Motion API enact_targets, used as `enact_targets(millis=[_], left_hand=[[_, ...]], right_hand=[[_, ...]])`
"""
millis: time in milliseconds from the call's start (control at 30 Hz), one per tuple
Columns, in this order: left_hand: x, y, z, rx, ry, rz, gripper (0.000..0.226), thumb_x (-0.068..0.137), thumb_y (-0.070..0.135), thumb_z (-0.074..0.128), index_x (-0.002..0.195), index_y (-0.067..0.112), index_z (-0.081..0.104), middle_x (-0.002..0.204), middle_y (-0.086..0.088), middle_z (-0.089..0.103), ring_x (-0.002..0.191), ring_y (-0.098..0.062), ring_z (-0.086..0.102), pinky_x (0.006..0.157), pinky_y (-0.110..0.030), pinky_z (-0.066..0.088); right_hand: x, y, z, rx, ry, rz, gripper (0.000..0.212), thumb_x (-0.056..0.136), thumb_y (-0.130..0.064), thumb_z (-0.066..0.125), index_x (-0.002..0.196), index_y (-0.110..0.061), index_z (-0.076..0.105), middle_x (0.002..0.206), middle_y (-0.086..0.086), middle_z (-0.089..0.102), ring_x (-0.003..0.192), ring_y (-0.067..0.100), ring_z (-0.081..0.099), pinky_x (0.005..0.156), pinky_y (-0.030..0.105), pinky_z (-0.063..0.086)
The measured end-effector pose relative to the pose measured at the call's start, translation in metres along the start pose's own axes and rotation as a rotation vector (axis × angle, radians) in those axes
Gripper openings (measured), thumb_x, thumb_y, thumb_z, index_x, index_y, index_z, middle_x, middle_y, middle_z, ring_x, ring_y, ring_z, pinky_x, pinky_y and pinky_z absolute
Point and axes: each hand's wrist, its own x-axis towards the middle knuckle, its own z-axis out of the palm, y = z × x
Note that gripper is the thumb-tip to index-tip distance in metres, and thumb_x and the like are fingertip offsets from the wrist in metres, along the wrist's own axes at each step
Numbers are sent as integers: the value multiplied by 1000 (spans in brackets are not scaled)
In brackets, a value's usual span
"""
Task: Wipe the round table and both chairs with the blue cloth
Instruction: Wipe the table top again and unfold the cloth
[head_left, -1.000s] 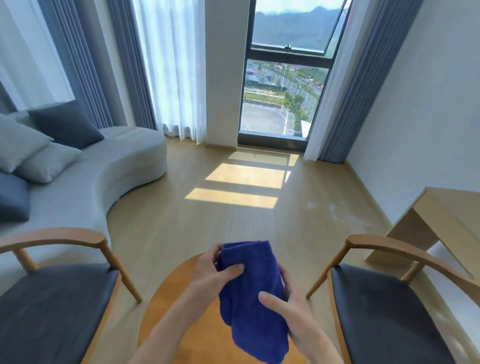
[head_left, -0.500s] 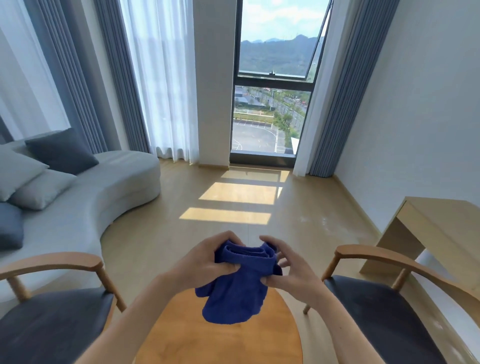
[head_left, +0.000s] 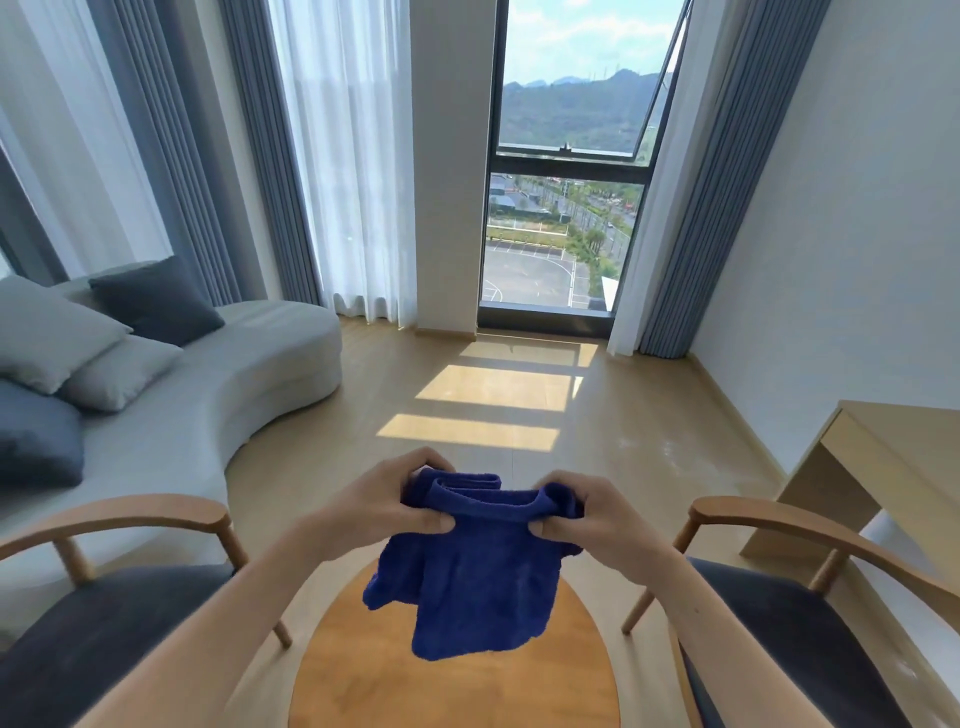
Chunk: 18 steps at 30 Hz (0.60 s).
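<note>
The blue cloth hangs in the air above the round table, stretched by its top edge between the person's two hands and touching nothing below. The left hand pinches one upper corner between thumb and curled fingers, and the right hand pinches the other in the same way, so both are clamped on the cloth with a short span of hem between them. A second ago the cloth dangled long and loose from hands held close together; half a second ago it was bunched up between them; now the hands have drawn apart and the cloth is spread wider, its lower part doubled over in folds (it looks like a fold being made or squared up). That suggests preparation, not wiping: no surface has been touched yet. The table's wooden top sits directly beneath, the likeliest first target. The left chair and the right chair flank it, both with dark seat pads and wooden arms, both untouched by the cloth.
</note>
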Motion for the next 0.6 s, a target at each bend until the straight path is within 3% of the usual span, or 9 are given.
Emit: enact_targets(millis=[100, 267, 433, 533, 600], left_hand=[[-9, -13, -16, -49, -3, -39, 37, 75, 26, 78, 108, 22, 61, 105, -7, 68, 96, -27, 66, 76, -32, 54], [-28, -33, -46, 32, 158, -110, 20, 77, 27, 72, 96, 33, 68, 98, -1, 70, 91, -19, 67, 72, -26, 55], [-18, -32, -57, 238, 190, -134, 31, 82, 3, 68, 97, 30, 69, 91, 10, 71, 86, -8, 65, 67, -18, 50], [-13, -28, -63, 256, 167, -141, 32, 83, 1, 65, 96, 30, 70, 90, 11, 71, 85, -5, 65, 64, -14, 49], [-12, -25, -67, 277, 151, -138, 32, 86, 3, 64, 94, 33, 71, 90, 12, 71, 85, -4, 65, 64, -13, 49]], right_hand=[[-1, 0, -12, 24, 87, 9, 8, 89, -3, 66, 92, -10, 64, 83, 4, 66, 76, 15, 62, 64, 23, 51], [-9, 13, -45, 9, 292, 114, 9, 88, -9, 68, 86, -18, 66, 73, -6, 67, 69, 13, 62, 55, 17, 48], [-6, 21, -49, -142, 241, 183, 8, 88, -10, 69, 91, -17, 65, 82, -1, 68, 80, 20, 63, 62, 18, 49], [-5, 20, -52, -141, 168, 211, 8, 88, -9, 67, 95, -12, 64, 89, 6, 67, 87, 24, 63, 70, 26, 51], [-5, 18, -53, -153, 145, 215, 7, 89, -10, 67, 95, -12, 63, 88, 5, 67, 85, 21, 62, 69, 23, 50]])
